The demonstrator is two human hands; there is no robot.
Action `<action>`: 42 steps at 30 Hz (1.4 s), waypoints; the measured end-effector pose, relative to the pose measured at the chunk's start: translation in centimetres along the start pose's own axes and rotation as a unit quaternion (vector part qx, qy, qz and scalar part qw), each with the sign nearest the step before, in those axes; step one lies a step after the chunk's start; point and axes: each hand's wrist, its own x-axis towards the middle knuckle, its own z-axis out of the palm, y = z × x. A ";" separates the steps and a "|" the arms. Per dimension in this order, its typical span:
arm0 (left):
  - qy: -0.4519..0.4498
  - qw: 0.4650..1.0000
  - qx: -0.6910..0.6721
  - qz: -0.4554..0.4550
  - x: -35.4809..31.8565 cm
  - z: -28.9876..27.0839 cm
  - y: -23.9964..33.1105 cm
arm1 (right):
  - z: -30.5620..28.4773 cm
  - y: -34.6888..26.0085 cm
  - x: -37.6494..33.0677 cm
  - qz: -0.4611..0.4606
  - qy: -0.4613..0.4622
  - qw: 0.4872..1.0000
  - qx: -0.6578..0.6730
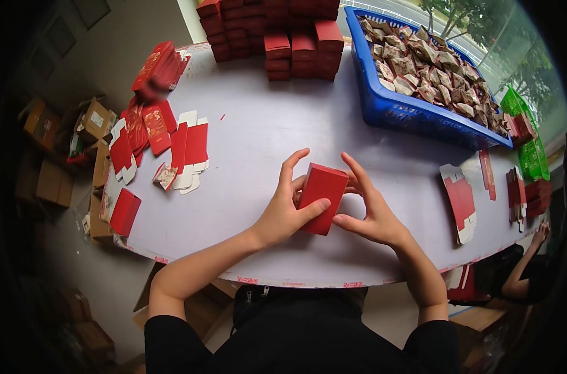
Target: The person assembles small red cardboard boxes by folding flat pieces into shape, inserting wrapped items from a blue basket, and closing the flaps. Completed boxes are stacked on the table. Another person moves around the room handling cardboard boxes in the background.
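Observation:
Over the middle of the table, a folded red carton (324, 198) is tilted in my left hand (290, 206). The left thumb lies across its front, and the index finger sticks up away from it. My right hand (374, 215) is at the carton's right side with thumb and index finger spread apart. Its other fingers are partly hidden by the carton, so whether they touch it I cannot tell. Left of my hands lie flat unfolded red-and-white cartons (190, 149), a small wrapped packet (165, 177) and another folded red carton (126, 212).
A blue basket (414, 115) full of wrapped packets stands at the back right. Red cartons (302, 50) are stacked at the back. More flat cartons (461, 202) lie at the right, near a green basket (533, 149). Another person's hand (541, 234) shows at the right edge.

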 end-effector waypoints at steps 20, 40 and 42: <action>0.202 0.948 -0.238 -0.064 2.7 -5.4 0.0 | -1.3 -2.8 15.8 -0.331 0.171 0.768 -0.521; 0.167 0.950 -0.253 -0.074 3.6 -5.4 -1.2 | -5.2 1.0 25.0 -0.144 0.240 0.698 -0.660; 0.166 0.950 -0.255 -0.075 3.7 -5.3 -1.1 | -5.9 0.9 25.6 -0.129 0.245 0.686 -0.673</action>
